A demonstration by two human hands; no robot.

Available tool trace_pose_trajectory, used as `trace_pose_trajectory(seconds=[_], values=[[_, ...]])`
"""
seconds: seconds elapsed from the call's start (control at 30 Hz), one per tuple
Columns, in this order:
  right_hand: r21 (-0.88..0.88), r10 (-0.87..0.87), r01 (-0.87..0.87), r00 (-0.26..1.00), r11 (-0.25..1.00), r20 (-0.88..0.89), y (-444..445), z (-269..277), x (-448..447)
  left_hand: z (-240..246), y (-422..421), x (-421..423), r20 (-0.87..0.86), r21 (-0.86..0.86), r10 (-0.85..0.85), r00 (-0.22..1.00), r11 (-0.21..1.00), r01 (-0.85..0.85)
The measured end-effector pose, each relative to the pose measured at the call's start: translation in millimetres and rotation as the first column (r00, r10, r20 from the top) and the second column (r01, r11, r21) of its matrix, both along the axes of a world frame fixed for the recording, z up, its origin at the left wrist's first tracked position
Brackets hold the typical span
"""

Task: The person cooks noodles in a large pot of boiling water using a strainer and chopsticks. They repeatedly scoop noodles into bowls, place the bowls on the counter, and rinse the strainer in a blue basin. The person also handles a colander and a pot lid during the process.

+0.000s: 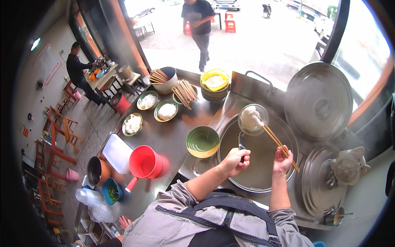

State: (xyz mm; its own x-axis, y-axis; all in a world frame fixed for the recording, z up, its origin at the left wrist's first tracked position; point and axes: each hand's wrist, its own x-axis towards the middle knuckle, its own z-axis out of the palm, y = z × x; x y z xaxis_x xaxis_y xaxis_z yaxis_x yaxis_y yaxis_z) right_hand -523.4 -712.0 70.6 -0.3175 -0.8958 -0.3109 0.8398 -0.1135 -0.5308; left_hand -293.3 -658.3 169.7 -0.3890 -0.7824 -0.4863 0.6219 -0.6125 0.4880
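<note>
My left hand (235,162) grips the black handle (241,141) of a round wire-mesh strainer (264,115) above a large steel pot (257,173) of cloudy liquid. White noodles (250,119) are heaped in the strainer. Between the fingers of my right hand (282,160) is a pair of wooden chopsticks (275,138), their far ends at the noodles. Just left of the pot's rim stands a green bowl (202,140) with a yellowish edge and no food visible in it.
Three bowls of noodles (166,111), bundled chopsticks (185,92) and stacked bowls (215,94) under a yellow basket (213,74) line the counter's far side. A red ladle-pot (145,162) stands left. Large lids (319,100) flank the pot. Another person's hand (124,222) rests lower left.
</note>
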Motion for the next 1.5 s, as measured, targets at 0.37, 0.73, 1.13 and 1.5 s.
trace_pose_trajectory(seconds=[0.37, 0.73, 1.13, 1.5], values=[[0.013, 0.002, -0.002, 1.0, 1.0, -0.019, 0.5, -0.3, -3.3, -0.1, 0.2, -0.8, -0.006, 0.017, 0.002, 1.0, 1.0, -0.002], [-0.064, 0.035, -0.036, 0.999, 0.997, -0.012, 0.6, 21.2, -7.6, 21.6, 8.4, 8.7, -0.051, -0.08, -0.014, 0.999, 0.997, 0.01], [0.079, 0.006, -0.001, 0.997, 0.997, -0.072, 11.9, -2.0, -8.3, 7.8, 5.4, 17.4, -0.09, 0.045, -0.031, 0.995, 0.998, 0.035], [0.11, 0.003, 0.002, 0.999, 0.994, -0.053, 20.7, -16.3, -9.5, -19.5, -0.5, 29.0, 0.029, 0.104, -0.091, 0.995, 0.991, 0.088]])
